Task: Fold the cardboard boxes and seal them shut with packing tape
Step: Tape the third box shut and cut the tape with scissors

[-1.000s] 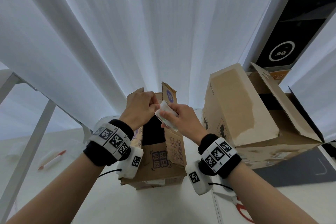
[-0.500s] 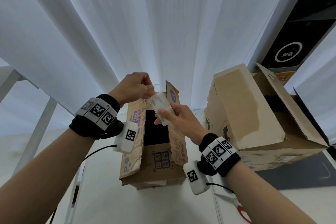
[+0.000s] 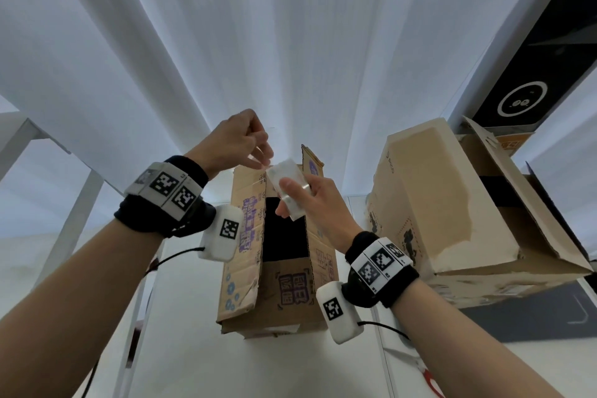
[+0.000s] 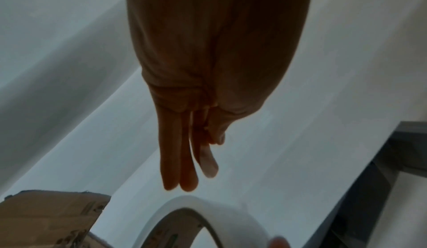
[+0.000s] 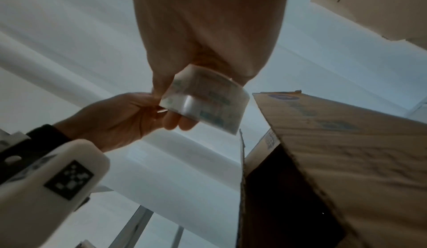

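Your right hand held the roll of clear packing tape above the open top of the small brown cardboard box with purple print. Your thumb lay across the roll's outer face and your fingers curled round behind it, so the roll sat at your fingertips and stuck out beyond them toward your other hand. In the right wrist view the roll's printed core showed through the clear layers, with your fingertips wrapped under its lower edge.

Your left hand was raised just up and left of the roll, thumb and forefinger pressed together on what looked like the loose end of the tape; the strip itself was too clear to make out. Your other left fingers hung straight and close together, as the left wrist view showed, with the rim of the roll just below them.

The small box stood upright on the white tabletop, its flaps standing up round a dark opening, directly under both your hands. To your right stood a larger plain brown cardboard box with torn paper on its side, apart from the small one. A pair of red-handled scissors lay at the table's near right edge.
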